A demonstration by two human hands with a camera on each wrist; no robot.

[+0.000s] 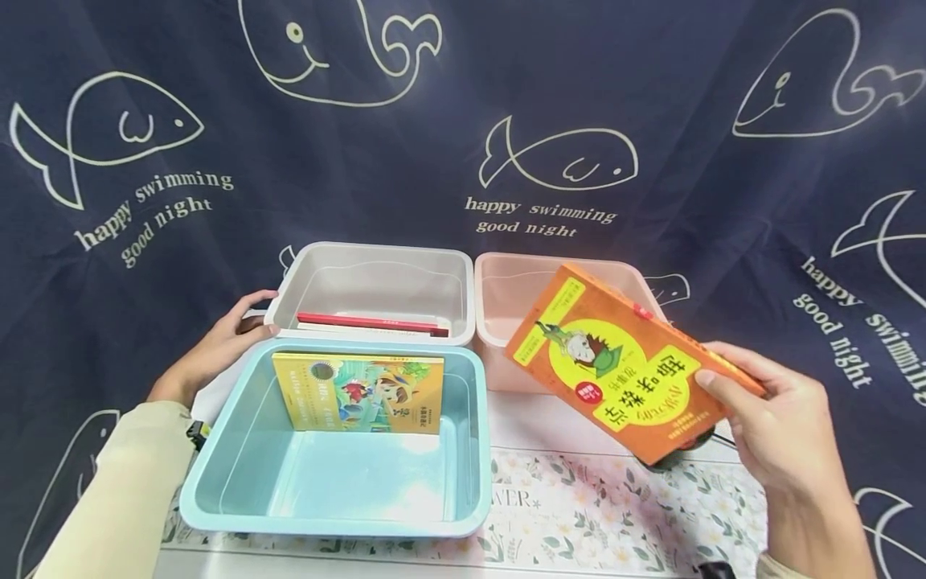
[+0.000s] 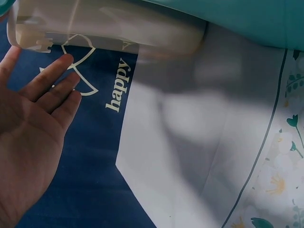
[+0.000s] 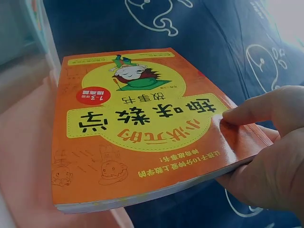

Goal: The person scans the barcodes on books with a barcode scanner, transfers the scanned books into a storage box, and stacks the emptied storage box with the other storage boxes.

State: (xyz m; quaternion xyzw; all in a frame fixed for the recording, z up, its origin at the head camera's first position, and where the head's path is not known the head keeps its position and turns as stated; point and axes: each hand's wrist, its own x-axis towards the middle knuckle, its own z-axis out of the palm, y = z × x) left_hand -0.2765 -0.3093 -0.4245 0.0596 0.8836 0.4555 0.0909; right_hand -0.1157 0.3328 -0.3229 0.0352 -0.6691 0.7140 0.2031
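Note:
An orange paperback book (image 1: 615,362) with a yellow cartoon cover is held tilted in my right hand (image 1: 777,418), over the front of the pink bin (image 1: 492,354). In the right wrist view the thumb (image 3: 251,111) lies on its cover and the other fingers go underneath, mostly hidden. My left hand (image 1: 224,342) is at the left rim of the grey-white bin (image 1: 376,253), its fingers fairly straight in the left wrist view. Inside that bin lie a red-spined book (image 1: 369,320) and a white one. A yellow illustrated book (image 1: 362,394) stands against the far wall of the blue bin (image 1: 333,527).
A floral mat (image 1: 579,515) covers the white table in front. Behind the bins hangs a dark blue curtain (image 1: 405,177) with white fish drawings. Something dark with a cable (image 1: 680,454) is partly hidden under the orange book.

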